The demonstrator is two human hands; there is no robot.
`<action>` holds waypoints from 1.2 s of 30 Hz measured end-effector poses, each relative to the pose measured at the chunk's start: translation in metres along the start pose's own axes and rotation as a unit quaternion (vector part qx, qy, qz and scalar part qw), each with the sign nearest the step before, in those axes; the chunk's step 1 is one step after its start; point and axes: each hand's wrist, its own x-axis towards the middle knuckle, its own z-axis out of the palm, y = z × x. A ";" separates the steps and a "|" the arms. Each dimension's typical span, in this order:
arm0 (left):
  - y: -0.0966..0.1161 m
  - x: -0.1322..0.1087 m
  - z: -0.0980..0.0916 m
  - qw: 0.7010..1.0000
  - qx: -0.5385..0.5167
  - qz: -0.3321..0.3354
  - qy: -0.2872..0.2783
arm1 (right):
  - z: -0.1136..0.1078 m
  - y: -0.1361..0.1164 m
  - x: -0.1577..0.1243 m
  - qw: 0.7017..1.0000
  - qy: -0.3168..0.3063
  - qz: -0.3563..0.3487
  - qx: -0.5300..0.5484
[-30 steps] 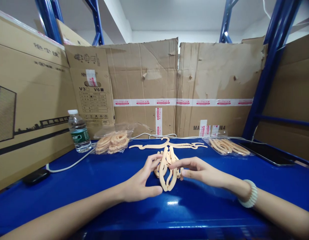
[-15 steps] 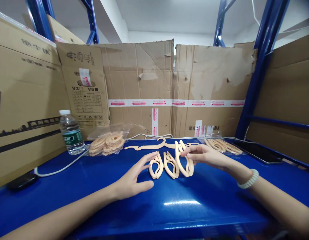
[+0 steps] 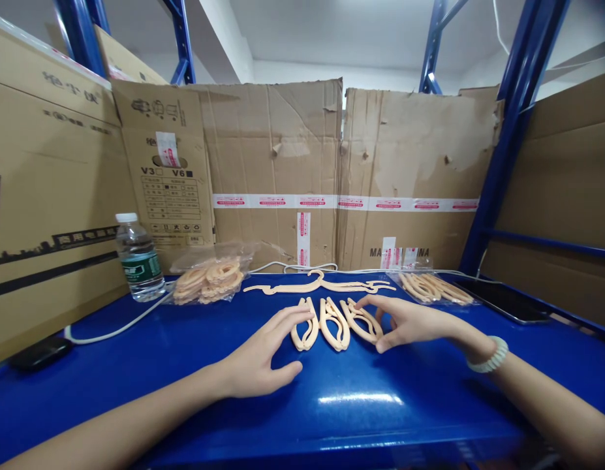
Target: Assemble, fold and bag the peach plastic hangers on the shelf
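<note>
Head view: three folded hangers lie side by side at the center of the frame, on the blue table [image 3: 263, 424]. Your left hand [image 3: 256, 356] is spread, thumb well apart from the fingers, with its fingertips over the left folded hanger [image 3: 314, 329]; it grasps nothing. Your right hand [image 3: 412, 321], right of center, curves around the right folded hanger [image 3: 353, 322], index finger at its top and thumb by its lower right side; you can't tell from here whether it grips. The middle folded hanger [image 3: 324, 320] lies between them, clear of both your hands. Just above these, an opened hanger [image 3: 297, 286] lies flat, hook pointing up the frame. Left of center you have a clear bag of wooden-colored pieces [image 3: 209, 282], with a water bottle [image 3: 140, 264] beside it; a second bag [image 3: 434, 287] lies right of center, near a dark flat device [image 3: 508, 302].
</note>
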 end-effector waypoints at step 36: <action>0.000 -0.002 0.003 0.993 0.066 -0.030 -0.091 | 0.018 -0.008 0.018 0.982 0.001 -0.173 -0.079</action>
